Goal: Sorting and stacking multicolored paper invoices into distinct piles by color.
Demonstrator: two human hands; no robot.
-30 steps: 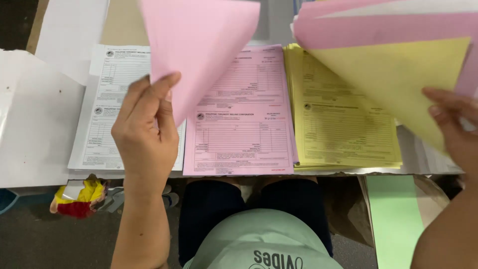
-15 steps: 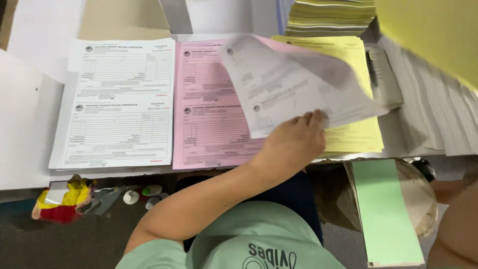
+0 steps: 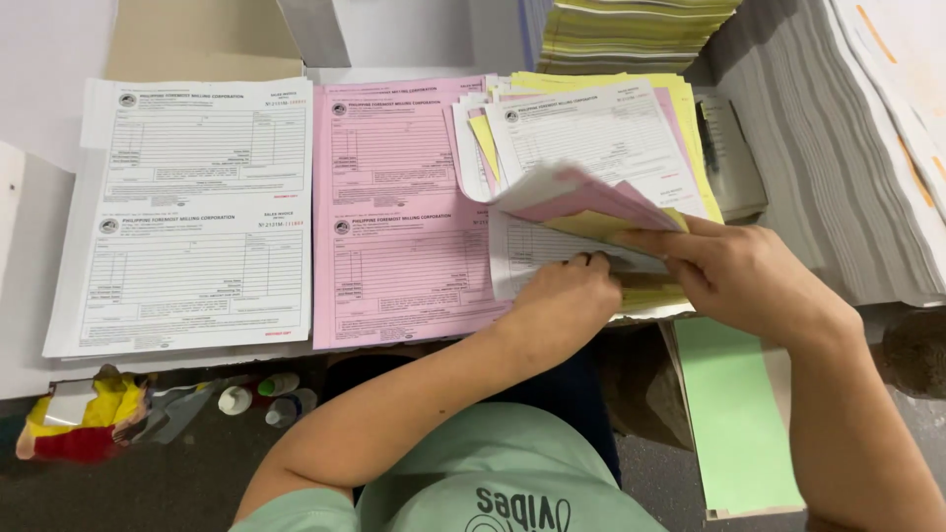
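Note:
Three stacks of printed forms lie side by side on the table: a white stack [image 3: 192, 212] at the left, a pink stack [image 3: 394, 207] in the middle, and a yellow stack [image 3: 611, 108] at the right under loose sheets. My left hand [image 3: 567, 296] presses on a white sheet at the front of the right stack. My right hand [image 3: 744, 276] pinches a fanned bundle of white, pink and yellow sheets [image 3: 591, 202] and lifts their edges above that stack.
A tall pile of yellow and white forms [image 3: 631, 30] stands at the back. A thick grey ream [image 3: 828, 158] slopes at the right. A green sheet [image 3: 734, 414] hangs below the table edge. Small bottles [image 3: 261, 394] and a coloured rag [image 3: 79, 424] lie on the floor.
The single white sheet my left hand carried now lies on the right stack. My right hand has come down into view and grips the fanned bundle there.

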